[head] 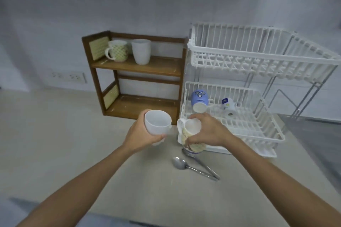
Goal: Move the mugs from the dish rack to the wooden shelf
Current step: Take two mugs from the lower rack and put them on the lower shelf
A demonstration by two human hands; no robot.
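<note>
Your left hand point(142, 135) clamped on white cup point(157, 121), held above surface point(55, 143). Right hand point(208, 131) gripping printed mug point(191, 134) at dish rack point(239, 131) front edge. Blue mug point(199, 100) in rack at 12 o'clock. Wooden shelf point(136, 73) at 11, two mugs on top.

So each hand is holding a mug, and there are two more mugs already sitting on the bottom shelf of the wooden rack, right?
Not quite. The left hand and right hand do each hold a mug, but the head view shows the two mugs, patterned and white, on the top shelf of the wooden rack, not the bottom.
</note>
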